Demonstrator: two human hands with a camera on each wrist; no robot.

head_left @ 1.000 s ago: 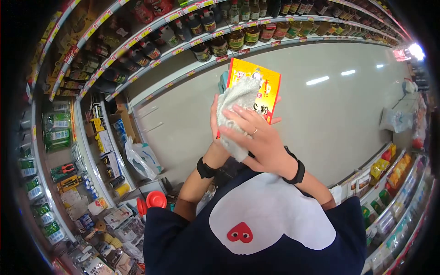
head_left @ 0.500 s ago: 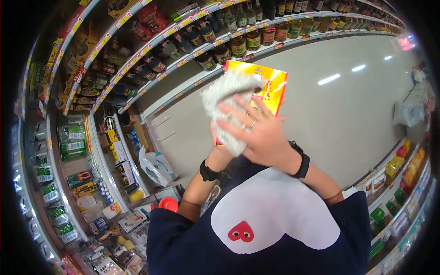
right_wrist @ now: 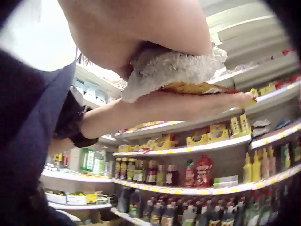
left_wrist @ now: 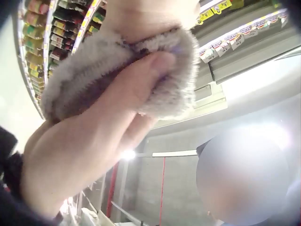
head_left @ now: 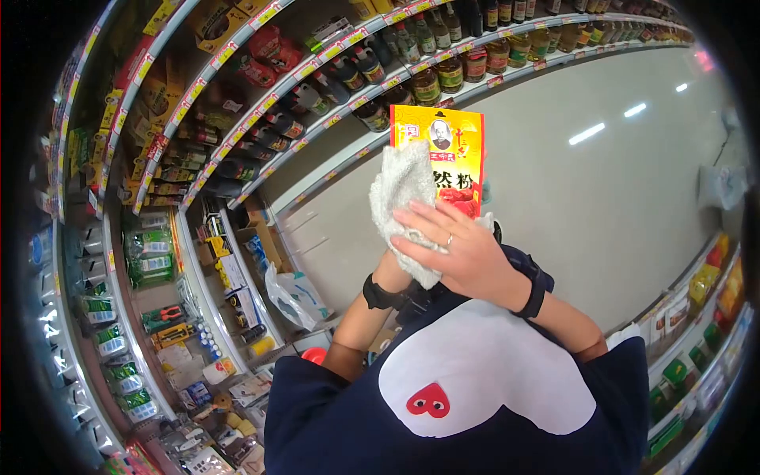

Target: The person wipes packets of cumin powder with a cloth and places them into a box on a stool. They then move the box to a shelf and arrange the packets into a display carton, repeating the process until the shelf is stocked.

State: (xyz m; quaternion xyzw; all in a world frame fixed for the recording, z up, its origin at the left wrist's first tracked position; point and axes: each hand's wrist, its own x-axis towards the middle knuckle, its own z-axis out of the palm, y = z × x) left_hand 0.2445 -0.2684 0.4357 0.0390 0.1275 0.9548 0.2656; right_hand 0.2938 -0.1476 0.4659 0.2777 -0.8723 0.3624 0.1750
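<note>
The yellow and red packet (head_left: 457, 158) is face up in front of the chest. Beneath it lies the left hand (right_wrist: 164, 107), its fingers straight along the packet's underside in the right wrist view; only its wrist side shows in the head view. The right hand (head_left: 475, 253) holds a bunched whitish cloth (head_left: 404, 182) over the packet's left and lower part. Its thumb lies on the cloth (left_wrist: 174, 101) in the left wrist view. The cloth and right hand cover the packet's lower left.
Shelves of bottles (head_left: 450, 75) curve behind the packet. Left are shelves with green packs (head_left: 150, 269), tools and small goods. A white plastic bag (head_left: 297, 297) stands on the floor by them. More shelved packets (head_left: 704, 281) are at the right.
The packet has turned, its top edge now more level and its print clearer. The cloth and right hand have shifted relative to it. The head view has swung, so the shelves appear further right.
</note>
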